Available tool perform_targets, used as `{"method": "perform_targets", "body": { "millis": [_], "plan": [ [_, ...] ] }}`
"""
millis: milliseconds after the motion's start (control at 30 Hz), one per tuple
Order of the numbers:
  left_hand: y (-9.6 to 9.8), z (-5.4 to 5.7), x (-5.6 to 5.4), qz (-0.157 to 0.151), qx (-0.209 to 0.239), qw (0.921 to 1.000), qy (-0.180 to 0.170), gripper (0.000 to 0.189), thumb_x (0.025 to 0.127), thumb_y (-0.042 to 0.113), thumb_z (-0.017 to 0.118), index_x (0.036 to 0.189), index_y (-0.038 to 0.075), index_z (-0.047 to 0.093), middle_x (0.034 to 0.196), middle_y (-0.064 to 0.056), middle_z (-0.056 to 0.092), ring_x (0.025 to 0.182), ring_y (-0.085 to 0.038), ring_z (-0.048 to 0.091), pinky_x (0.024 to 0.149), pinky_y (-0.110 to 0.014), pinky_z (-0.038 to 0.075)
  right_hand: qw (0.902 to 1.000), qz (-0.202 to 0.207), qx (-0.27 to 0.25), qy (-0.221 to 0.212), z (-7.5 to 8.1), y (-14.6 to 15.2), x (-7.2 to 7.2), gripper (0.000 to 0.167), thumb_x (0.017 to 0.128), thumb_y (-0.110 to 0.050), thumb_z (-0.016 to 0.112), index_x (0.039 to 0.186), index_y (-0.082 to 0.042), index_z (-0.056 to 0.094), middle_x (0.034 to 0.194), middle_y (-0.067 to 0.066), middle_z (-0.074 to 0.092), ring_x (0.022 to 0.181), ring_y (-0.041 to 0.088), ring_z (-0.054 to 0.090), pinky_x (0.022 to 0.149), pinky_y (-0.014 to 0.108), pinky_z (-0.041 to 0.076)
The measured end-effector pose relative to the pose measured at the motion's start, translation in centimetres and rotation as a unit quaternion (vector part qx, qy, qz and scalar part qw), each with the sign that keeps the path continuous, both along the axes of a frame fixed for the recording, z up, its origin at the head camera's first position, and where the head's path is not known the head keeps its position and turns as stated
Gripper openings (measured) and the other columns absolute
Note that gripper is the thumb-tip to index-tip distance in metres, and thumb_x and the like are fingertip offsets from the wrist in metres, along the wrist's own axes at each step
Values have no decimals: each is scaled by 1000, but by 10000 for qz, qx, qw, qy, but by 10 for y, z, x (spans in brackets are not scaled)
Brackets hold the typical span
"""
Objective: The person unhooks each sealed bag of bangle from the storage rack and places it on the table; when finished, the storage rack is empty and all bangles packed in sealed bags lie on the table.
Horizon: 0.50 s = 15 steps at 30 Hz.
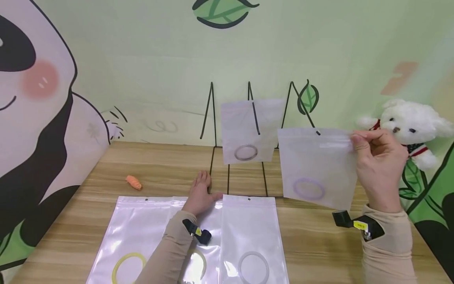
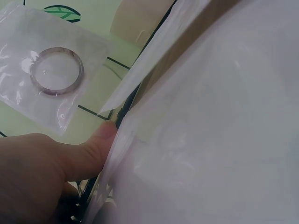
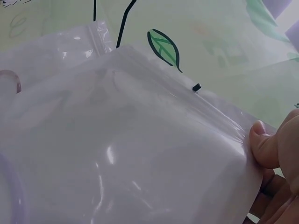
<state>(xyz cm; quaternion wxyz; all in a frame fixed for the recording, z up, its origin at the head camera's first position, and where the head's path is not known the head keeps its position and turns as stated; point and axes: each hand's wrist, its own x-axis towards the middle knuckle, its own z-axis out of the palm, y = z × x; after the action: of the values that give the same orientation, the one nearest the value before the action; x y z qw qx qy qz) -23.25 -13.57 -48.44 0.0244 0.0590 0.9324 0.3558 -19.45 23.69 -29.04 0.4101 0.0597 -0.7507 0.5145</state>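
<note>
A black wire rack (image 1: pixel 264 179) with three hooks stands on the table. My right hand (image 1: pixel 381 165) pinches the upper right corner of a zip bag (image 1: pixel 315 157) with a pale purple bangle (image 1: pixel 308 188) inside. The tip of the right hook (image 1: pixel 318 133) pokes out through the hole at this bag's top. On the middle hook hangs another zip bag (image 1: pixel 235 122), holding a brownish bangle (image 2: pixel 57 71). My left hand (image 1: pixel 200 195) rests at the rack's front left corner, fingers stretched forward, its thumb against the wire beside a bag's edge.
In front of the rack lie several zip bags, one with a yellow bangle (image 1: pixel 117 265), another with a clear bangle (image 1: pixel 267 265). A small orange figure (image 1: pixel 134 182) sits to the left. At the right, a white plush toy (image 1: pixel 415 118) leans by the printed wall.
</note>
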Motion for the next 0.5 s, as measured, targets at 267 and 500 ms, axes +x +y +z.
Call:
{"method": "perform_targets", "body": {
  "millis": [267, 500],
  "plan": [
    [-1, 0, -1, -39, 9, 10000, 69, 88, 85, 30, 75, 146, -11, 27, 157, -26, 12, 147, -36, 2, 118, -46, 2, 9997, -202, 72, -67, 3, -1, 5, 10, 87, -2, 70, 95, 4, 71, 83, -7, 71, 70, 8, 62, 64, 17, 49],
    [-1, 0, 0, -54, 1, 9999, 84, 88, 85, 30, 75, 146, -12, 27, 156, -27, 13, 146, -37, 3, 118, -47, 3, 9998, -196, 77, -54, 6, 0, 12, 11, 88, -2, 68, 97, 5, 71, 85, -7, 70, 72, 9, 64, 67, 17, 50]
  ]
}}
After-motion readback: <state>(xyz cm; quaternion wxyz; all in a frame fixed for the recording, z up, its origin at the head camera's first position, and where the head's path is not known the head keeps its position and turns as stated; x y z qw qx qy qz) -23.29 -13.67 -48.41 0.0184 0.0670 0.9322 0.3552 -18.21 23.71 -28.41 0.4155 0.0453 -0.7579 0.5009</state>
